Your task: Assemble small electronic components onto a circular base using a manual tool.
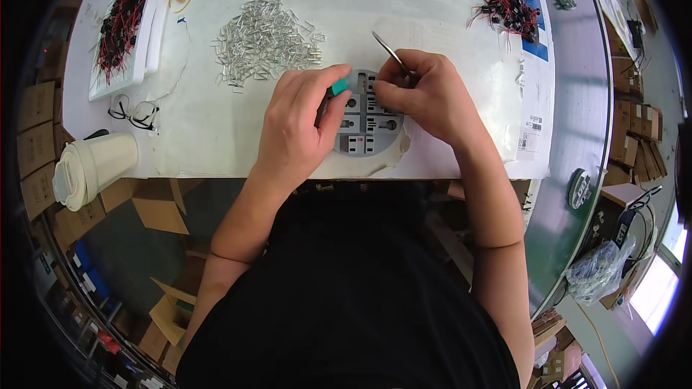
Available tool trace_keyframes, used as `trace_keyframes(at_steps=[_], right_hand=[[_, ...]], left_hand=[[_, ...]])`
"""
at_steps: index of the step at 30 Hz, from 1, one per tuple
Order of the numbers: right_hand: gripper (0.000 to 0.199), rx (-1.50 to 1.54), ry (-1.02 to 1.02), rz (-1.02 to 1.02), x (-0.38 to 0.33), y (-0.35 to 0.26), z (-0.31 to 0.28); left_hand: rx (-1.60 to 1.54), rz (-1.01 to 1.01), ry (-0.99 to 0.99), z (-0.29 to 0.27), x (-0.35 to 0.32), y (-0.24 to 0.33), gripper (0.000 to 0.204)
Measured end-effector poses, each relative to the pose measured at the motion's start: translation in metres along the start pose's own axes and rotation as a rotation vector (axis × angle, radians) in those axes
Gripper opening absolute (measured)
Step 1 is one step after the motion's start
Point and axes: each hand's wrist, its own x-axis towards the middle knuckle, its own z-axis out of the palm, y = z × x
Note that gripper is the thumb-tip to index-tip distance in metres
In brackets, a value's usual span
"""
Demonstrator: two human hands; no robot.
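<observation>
A round grey fixture (369, 126) with slots lies near the table's front edge. My left hand (299, 119) rests on its left side, and a teal cap on a fingertip (339, 87) touches its top. My right hand (425, 94) holds metal tweezers (387, 47), whose tips are hidden under the fingers at the fixture's upper right. A heap of small clear and silver parts (263, 39) lies just beyond my left hand.
A white tray of red and black wired parts (122, 21) stands at the far left, a similar loose pile (504, 3) at the far right. A white lidded cup (90, 167) lies at the table's left front corner. Black glasses (137, 110) sit near it. Cardboard boxes surround the table.
</observation>
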Motion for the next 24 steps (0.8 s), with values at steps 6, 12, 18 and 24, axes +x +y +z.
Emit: trace_keyframes(at_steps=[6, 12, 18, 24], right_hand=[[0.023, 0.054, -0.006, 0.01, 0.005, 0.009, -0.002], [0.024, 0.018, -0.006, -0.015, 0.007, 0.008, -0.002], [0.023, 0.268, -0.062, 0.148, 0.007, 0.002, -0.02], [0.023, 0.3, -0.039, 0.089, 0.006, 0.007, -0.017]], left_hand=[[-0.01, -0.011, -0.002, 0.0, -0.001, -0.001, 0.034], [0.029, 0.028, -0.043, -0.004, 0.002, -0.001, 0.034], [0.04, 0.05, -0.051, -0.012, 0.006, 0.003, 0.035], [0.046, 0.019, -0.178, -0.009, 0.026, 0.022, 0.029]])
